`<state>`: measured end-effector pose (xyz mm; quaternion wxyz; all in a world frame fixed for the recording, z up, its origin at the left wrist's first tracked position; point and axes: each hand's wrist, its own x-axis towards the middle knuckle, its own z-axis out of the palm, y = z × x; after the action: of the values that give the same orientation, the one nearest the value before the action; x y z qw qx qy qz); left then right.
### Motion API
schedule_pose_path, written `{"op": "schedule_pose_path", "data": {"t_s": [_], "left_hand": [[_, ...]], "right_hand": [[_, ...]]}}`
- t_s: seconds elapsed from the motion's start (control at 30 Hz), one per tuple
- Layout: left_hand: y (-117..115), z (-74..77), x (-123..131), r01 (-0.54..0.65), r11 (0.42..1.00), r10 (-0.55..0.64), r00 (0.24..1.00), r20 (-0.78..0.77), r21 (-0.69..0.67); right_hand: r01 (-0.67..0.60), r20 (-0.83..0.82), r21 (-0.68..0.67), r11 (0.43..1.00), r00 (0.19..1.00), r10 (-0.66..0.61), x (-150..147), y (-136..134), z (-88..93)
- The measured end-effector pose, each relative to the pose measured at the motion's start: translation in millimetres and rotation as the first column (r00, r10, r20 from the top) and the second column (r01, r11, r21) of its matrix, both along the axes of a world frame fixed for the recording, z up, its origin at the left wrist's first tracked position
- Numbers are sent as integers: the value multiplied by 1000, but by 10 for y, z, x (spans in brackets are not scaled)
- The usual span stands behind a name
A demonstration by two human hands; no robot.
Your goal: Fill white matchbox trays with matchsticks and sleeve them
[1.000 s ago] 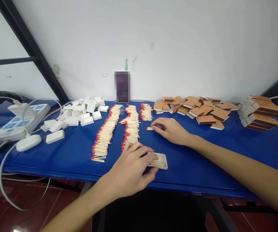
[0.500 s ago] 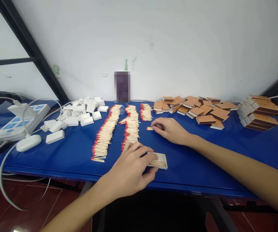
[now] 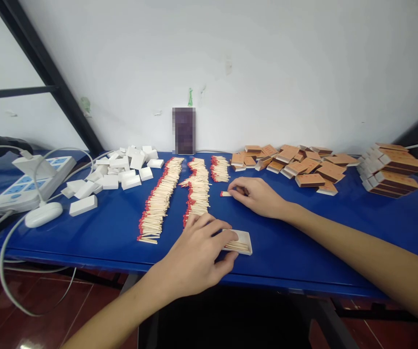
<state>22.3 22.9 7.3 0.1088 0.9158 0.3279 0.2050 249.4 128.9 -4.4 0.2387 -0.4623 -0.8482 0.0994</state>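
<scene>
My left hand (image 3: pixel 201 249) is closed on a white matchbox tray (image 3: pixel 246 237) near the table's front edge. Inside the tray lie several matches (image 3: pixel 238 246), partly under my fingers. My right hand (image 3: pixel 252 194), farther back, pinches a few red-tipped matches (image 3: pixel 225 194) close to the table top. Two long rows of matches, the left row (image 3: pixel 160 194) and the middle row (image 3: pixel 199 189), run from back to front. A shorter row (image 3: pixel 219 168) is behind my right hand. My left hand covers the near end of the middle row.
White trays (image 3: pixel 121 167) are heaped at the back left, beside a power strip (image 3: pixel 30 186) with cables. Orange matchbox sleeves (image 3: pixel 296 165) lie at the back right, and stacked matchboxes (image 3: pixel 391 169) stand farther right. A blurred dark panel (image 3: pixel 184 131) leans against the wall.
</scene>
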Motion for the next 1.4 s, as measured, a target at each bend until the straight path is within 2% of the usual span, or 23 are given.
{"op": "schedule_pose_path", "data": {"t_s": [0.23,0.6,1.1,1.4], "left_hand": [[-16,5,-7,5,1000,-5,1000,7,-2],[-9,-1,0,0,1000,0,1000,15,20],[-14,0,2,0,999,-1,999,32,32],[-17,-19,-2,-5,999,4,999,40,35]], "right_hand": [[32,-63,11,999,997,-32,13,88,20],[-25,-67,19,1000,997,26,-140,441,64],[-50,-27,-6,999,998,50,-115,457,39],[-70,-13,-53,996,998,69,-79,399,89]]}}
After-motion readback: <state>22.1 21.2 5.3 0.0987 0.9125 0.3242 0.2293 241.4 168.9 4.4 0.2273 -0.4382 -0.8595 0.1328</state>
